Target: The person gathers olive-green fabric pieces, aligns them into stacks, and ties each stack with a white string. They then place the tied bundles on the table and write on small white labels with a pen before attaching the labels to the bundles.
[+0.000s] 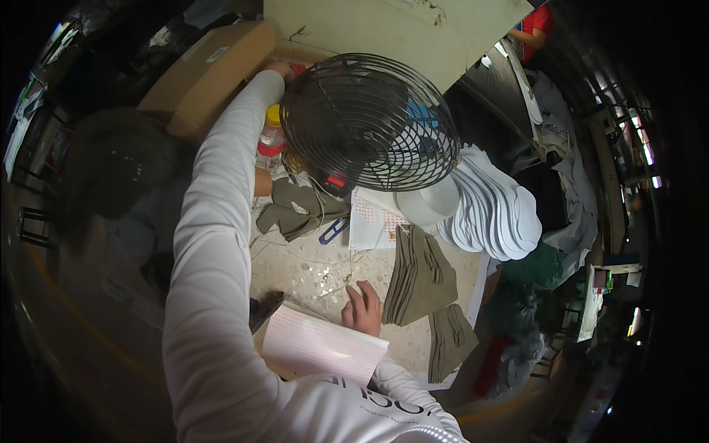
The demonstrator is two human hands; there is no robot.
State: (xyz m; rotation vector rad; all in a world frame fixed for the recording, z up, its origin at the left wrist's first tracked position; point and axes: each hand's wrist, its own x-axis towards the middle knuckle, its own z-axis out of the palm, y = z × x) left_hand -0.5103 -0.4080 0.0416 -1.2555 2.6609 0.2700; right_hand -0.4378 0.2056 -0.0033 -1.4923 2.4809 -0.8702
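My left arm stretches to the far side of the table, where my left hand [279,68] is beside a cardboard box and the rim of a black wire-caged fan [369,122]. A bit of something red [298,69] shows right at that hand. Its fingers are mostly hidden, so I cannot tell whether it grips it. My right hand [363,308] rests on the tabletop [295,277] with fingers apart and slightly bent, holding nothing that I can see. A thin cord ends near its fingertips. Just right of it lies a stack of olive-green cut fabric pieces [417,277].
A clear bottle with a yellow cap [273,117] stands by my left forearm. White layered pieces [495,203] overhang the right edge. Blue snips [334,231], a printed sheet [373,221] and a pink-dotted sheet [321,343] lie about. A person in red [535,33] is at far right.
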